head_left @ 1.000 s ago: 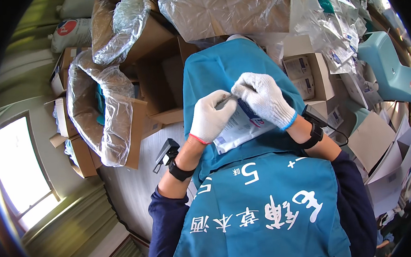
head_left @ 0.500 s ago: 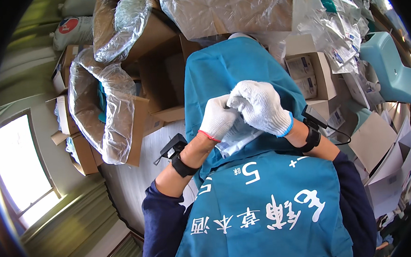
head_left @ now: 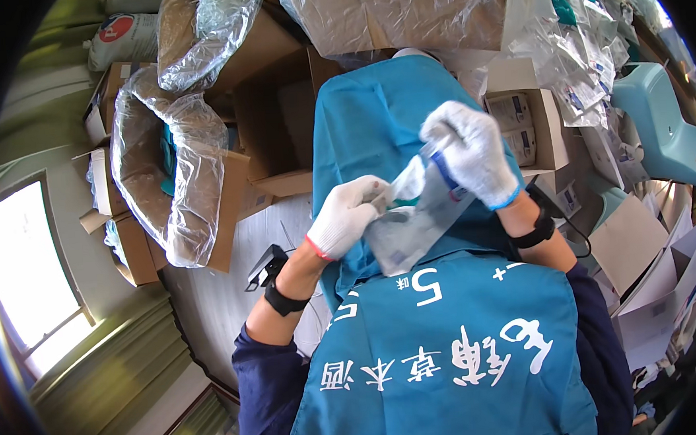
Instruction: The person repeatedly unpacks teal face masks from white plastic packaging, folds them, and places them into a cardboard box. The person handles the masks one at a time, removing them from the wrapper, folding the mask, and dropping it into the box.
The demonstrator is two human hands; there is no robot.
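Both my hands wear white knitted gloves over a blue apron point(head_left: 366, 121) spread across my lap. Between them hangs a clear, flat plastic bag point(head_left: 413, 241) with a printed blue strip. My left hand point(head_left: 346, 215), red at the cuff, pinches the bag's left edge. Higher up, my right hand point(head_left: 476, 155), blue at the cuff, has its fingers curled round the strip end. Something pale and green point(head_left: 410, 186) shows at the bag between the hands; what it is, I cannot make out.
An open cardboard box point(head_left: 275, 130) and a plastic-lined box point(head_left: 217, 166) stand at the left. Beyond my knees is a plastic-covered carton point(head_left: 399, 15). Rightward are a box of packets point(head_left: 517, 115), heaped clear packets point(head_left: 582, 67) and a light-blue stool point(head_left: 661, 122).
My hands were together over the bag; now they are apart. The right has moved up and right, the left slightly left and down, and the bag stretches between them.
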